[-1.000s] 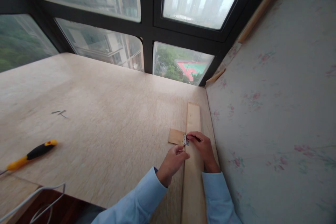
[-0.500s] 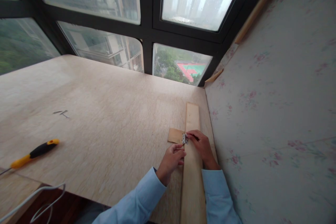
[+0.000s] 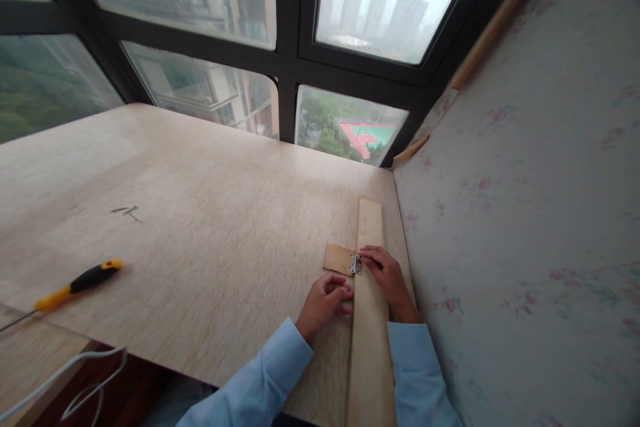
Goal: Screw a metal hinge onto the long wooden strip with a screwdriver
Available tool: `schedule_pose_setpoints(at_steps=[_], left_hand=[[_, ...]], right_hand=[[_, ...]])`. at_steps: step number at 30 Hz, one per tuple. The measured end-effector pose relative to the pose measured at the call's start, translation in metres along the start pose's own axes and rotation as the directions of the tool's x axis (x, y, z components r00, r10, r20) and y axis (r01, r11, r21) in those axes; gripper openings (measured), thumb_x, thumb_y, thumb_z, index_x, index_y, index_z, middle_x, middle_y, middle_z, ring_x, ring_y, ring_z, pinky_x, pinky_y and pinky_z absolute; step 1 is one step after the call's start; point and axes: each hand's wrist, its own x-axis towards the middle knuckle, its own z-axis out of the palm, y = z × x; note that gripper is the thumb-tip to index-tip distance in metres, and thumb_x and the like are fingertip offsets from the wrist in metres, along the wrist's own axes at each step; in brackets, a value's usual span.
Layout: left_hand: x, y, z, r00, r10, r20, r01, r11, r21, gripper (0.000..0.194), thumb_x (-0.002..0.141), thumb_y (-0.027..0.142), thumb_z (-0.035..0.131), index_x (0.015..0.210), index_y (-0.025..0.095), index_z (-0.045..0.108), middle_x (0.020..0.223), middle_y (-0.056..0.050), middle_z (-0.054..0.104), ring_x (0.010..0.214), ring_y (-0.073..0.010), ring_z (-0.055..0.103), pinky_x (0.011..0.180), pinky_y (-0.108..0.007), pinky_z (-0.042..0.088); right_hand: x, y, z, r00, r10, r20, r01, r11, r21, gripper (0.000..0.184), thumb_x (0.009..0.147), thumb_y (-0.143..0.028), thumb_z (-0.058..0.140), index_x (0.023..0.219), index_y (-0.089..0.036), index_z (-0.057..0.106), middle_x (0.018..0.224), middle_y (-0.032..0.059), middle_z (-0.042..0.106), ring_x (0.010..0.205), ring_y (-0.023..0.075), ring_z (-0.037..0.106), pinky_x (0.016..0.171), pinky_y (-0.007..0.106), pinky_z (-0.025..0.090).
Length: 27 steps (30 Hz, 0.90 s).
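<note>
A small metal hinge (image 3: 355, 264) lies across the left edge of a long pale wooden board (image 3: 370, 223). One side of it meets a small brown cardboard-like piece (image 3: 337, 258) on the stone-patterned surface. My right hand (image 3: 389, 277) rests over the board, its thumb and fingers closed at the hinge's right edge; anything smaller between the fingertips is hidden. Just below the brown piece, my left hand (image 3: 324, 303) is beside the board with its fingers curled in toward the thumb. Whatever it may hold is too small to make out.
A yellow and black screwdriver (image 3: 80, 285) lies at the left. Behind it are several thin metal pieces, perhaps screws (image 3: 129, 211). A white cable (image 3: 75, 363) loops at the lower left edge. The flowered wall (image 3: 500, 227) rises close on the right, dark-framed windows (image 3: 287, 67) behind.
The view has shifted slightly, so the surroundings sit a little further right. My left hand has drawn back slightly from the hinge. My right hand stays at the hinge's edge.
</note>
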Motion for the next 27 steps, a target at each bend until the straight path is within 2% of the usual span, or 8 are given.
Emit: schedule_pose_setpoints(at_steps=[5,11,16,19,23,27], left_hand=[[-0.002,-0.004,0.000,0.998,0.051,0.024,-0.051,0.998,0.027,0.029,0.064,0.026,0.073,0.086,0.014,0.058,0.089,-0.009,0.064,0.089,-0.0235,0.065,0.060,-0.031,0.057],[-0.004,-0.010,0.000,0.988,0.142,0.054,-0.147,0.985,0.092,0.025,0.067,0.028,0.066,0.087,0.015,0.057,0.090,-0.007,0.062,0.091,-0.0245,0.062,0.056,-0.030,0.057],[-0.005,-0.015,0.001,0.974,0.205,0.091,-0.213,0.973,0.086,0.020,0.068,0.027,0.062,0.083,0.015,0.057,0.085,-0.005,0.059,0.081,-0.0193,0.060,0.052,-0.026,0.055],[-0.004,-0.021,0.000,0.966,0.235,0.106,-0.244,0.966,0.082,0.019,0.067,0.028,0.062,0.080,0.014,0.057,0.081,-0.004,0.057,0.073,-0.0162,0.058,0.050,-0.025,0.054],[-0.007,-0.030,-0.006,0.967,0.223,0.125,-0.231,0.972,0.046,0.019,0.065,0.024,0.061,0.081,0.014,0.058,0.076,-0.003,0.059,0.060,-0.0134,0.059,0.047,-0.024,0.050],[-0.011,-0.040,-0.013,0.956,0.221,0.191,-0.233,0.972,0.042,0.017,0.067,0.020,0.060,0.083,0.013,0.063,0.074,-0.004,0.063,0.057,-0.0123,0.060,0.054,-0.026,0.050]], right_hand=[[0.000,-0.001,0.002,1.000,0.013,-0.017,-0.014,0.999,-0.041,0.019,0.084,-0.033,0.058,0.087,-0.021,0.072,0.094,0.0087,0.071,0.091,0.0232,0.065,0.088,0.042,0.050],[0.000,-0.004,-0.001,0.995,0.090,-0.035,-0.092,0.995,-0.050,0.026,0.082,-0.041,0.058,0.088,-0.019,0.070,0.094,0.0096,0.071,0.090,0.0242,0.065,0.087,0.041,0.050],[-0.002,-0.003,-0.002,0.990,0.136,-0.034,-0.138,0.985,-0.103,0.035,0.078,-0.049,0.058,0.088,-0.017,0.070,0.094,0.0108,0.072,0.091,0.0258,0.065,0.088,0.041,0.049],[-0.003,-0.004,-0.002,0.979,0.202,-0.038,-0.206,0.968,-0.146,0.041,0.075,-0.054,0.057,0.090,-0.018,0.069,0.096,0.0108,0.072,0.091,0.0273,0.066,0.087,0.042,0.050],[-0.003,-0.006,-0.004,0.959,0.278,-0.062,-0.285,0.933,-0.219,0.052,0.072,-0.062,0.053,0.093,-0.017,0.070,0.098,0.0125,0.073,0.096,0.0317,0.066,0.088,0.044,0.051],[0.005,-0.022,-0.005,0.978,0.201,-0.062,-0.210,0.927,-0.311,0.054,0.069,-0.066,0.052,0.091,-0.020,0.071,0.102,0.0113,0.074,0.100,0.0337,0.067,0.091,0.046,0.051]])
